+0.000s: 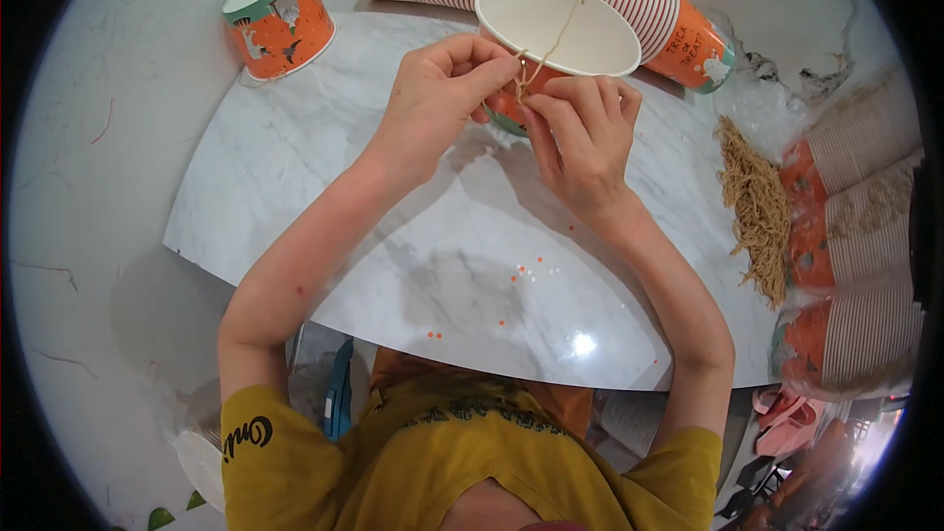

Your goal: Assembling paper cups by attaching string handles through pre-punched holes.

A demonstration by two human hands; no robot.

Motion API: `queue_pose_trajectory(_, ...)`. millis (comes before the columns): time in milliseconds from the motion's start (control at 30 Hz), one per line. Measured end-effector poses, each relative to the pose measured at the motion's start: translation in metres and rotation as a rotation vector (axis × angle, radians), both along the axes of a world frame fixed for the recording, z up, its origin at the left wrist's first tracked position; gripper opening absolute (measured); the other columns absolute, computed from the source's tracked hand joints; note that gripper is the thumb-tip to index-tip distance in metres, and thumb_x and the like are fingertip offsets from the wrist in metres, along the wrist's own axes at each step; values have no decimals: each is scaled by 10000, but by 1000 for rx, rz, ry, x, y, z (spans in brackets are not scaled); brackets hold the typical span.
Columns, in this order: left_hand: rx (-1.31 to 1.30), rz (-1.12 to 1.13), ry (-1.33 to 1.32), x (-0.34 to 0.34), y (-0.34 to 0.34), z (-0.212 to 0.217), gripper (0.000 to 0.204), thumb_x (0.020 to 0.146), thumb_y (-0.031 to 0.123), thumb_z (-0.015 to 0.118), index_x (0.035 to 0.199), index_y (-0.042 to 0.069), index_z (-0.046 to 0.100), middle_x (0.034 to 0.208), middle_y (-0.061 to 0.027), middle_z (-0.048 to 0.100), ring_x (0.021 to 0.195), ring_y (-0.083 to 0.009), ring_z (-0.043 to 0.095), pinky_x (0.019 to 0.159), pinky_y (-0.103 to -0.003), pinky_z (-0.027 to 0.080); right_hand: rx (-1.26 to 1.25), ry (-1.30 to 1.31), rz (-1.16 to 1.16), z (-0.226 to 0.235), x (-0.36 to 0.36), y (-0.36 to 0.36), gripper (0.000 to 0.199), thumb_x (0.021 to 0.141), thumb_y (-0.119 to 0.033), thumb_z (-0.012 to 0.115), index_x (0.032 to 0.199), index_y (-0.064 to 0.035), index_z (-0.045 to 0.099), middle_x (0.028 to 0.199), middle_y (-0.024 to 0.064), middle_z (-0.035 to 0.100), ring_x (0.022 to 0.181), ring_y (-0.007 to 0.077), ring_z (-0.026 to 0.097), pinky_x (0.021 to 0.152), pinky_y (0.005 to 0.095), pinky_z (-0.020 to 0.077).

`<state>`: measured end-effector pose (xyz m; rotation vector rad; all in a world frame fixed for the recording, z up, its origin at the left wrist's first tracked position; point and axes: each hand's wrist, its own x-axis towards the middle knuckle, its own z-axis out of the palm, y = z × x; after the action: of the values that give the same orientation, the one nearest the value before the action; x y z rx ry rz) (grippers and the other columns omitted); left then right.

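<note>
A shirt faces a white-lined orange cup with twine.

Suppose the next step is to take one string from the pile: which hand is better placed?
Probably the right hand: it is nearer to the tan string pile, on that side. The left hand is farther away. Both hands hold string at the cup.

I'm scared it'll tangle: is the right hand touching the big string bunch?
Apart. The head view shows marbled tabletop between the right hand and the string bunch.
</note>
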<state>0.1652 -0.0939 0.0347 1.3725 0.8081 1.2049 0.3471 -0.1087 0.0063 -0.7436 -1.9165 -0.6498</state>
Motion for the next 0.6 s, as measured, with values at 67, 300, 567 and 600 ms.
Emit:
queue_pose_trajectory(67,-1,6,-2,-1,0,0,182,948,200,674,976,20,678,847,-14,677,729,-68,600,640,-220,456,8,0,-7,0,0,0,182,743,-107,783,862,-88,647,884,-2,583,826,200,552,800,402,361)
queue_pose_trajectory(300,-1,31,-37,-3,1,-2,166,953,181,646,963,17,668,822,-25,700,712,-64,617,621,-229,455,2,-9,1,0,-2,-1,186,735,-105,788,866,-87,657,880,-6,585,822,192,553,811,398,364)
queue_pose_trajectory(567,-23,21,-87,-2,-2,0,170,979,179,617,975,10,636,843,-51,704,691,-81,632,604,-222,456,14,-7,0,4,-2,-3,186,731,-113,790,868,-80,669,875,-6,587,810,190,545,801,396,357)
queue_pose_trajectory(600,-23,21,-86,-2,-2,0,170,979,179,617,975,10,636,843,-51,704,691,-81,632,604,-222,456,14,-7,-1,4,-2,-3,186,731,-113,790,868,-80,669,875,-6,587,810,190,545,801,396,357)
